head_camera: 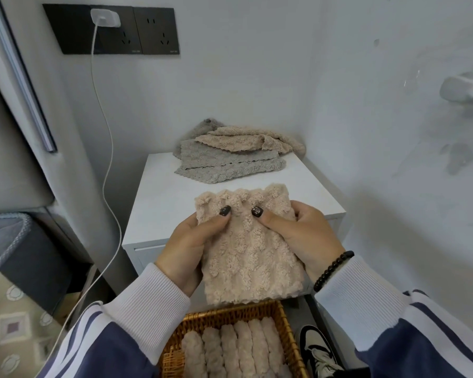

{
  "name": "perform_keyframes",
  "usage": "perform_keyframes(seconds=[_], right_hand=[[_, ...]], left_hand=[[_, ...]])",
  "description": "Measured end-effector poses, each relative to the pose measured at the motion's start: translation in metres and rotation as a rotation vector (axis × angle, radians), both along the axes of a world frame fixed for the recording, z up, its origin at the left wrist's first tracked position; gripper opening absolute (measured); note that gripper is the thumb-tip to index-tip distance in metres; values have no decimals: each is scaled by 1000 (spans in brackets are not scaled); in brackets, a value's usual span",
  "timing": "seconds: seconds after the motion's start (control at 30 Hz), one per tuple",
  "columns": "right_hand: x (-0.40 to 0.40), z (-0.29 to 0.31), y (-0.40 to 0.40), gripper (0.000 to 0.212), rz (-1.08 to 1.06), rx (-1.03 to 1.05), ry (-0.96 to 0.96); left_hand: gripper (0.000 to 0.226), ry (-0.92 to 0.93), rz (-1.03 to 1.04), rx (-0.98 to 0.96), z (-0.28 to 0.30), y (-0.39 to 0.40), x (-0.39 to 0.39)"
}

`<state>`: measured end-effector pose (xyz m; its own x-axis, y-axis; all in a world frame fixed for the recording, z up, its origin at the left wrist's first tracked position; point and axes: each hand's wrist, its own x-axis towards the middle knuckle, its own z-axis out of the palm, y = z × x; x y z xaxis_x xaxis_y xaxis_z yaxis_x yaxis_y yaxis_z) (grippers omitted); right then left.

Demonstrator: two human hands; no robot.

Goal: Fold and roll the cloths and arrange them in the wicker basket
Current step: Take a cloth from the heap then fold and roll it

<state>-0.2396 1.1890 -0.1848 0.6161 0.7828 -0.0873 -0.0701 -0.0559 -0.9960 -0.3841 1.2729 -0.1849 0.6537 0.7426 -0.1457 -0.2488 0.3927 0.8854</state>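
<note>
A folded beige cloth [250, 249] is pinched by left hand [187, 251] and right hand [306, 241]; rolling judged next, wicker basket [230, 313] at six o'clock.

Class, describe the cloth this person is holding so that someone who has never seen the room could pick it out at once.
Start at the white cabinet in the corner, then come forward to the two hands above the wicker basket. Between the left hand and the right hand hangs a folded beige cloth. Unlike the loose cloths piled on the cabinet and the rolled cloths in the basket, it is flat and pinched under both thumbs.
</note>
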Motion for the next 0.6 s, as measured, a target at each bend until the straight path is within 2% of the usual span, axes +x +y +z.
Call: perform_keyframes(seconds=[0.17, 0.27, 0.3, 0.4, 0.47, 0.53, 0.6], right_hand=[[-1, 3, 3, 30, -54, -37, -134], [-3, 5, 7, 50, 37, -78, -73], [-4, 5, 8, 50, 91, -102, -49], [-3, 8, 8, 26, 186, -129, -84], [0, 10, 7, 22, 193, -138, -160], [2, 14, 6, 21, 224, -160, -233], [3, 16, 5, 19, 285, -190, -330]], left_hand=[[23, 68, 62, 36, -4, -1, 2], [17, 87, 136, -17, -4, 3, -2], [17, 84, 157, -38, -3, 6, -4], [16, 89, 186, -49, 2, 13, -12], [15, 128, 182, 23, 5, 17, -18], [30, 206, 148, 142, 5, 22, -27], [57, 333, 75, 288, 3, 26, -36]])
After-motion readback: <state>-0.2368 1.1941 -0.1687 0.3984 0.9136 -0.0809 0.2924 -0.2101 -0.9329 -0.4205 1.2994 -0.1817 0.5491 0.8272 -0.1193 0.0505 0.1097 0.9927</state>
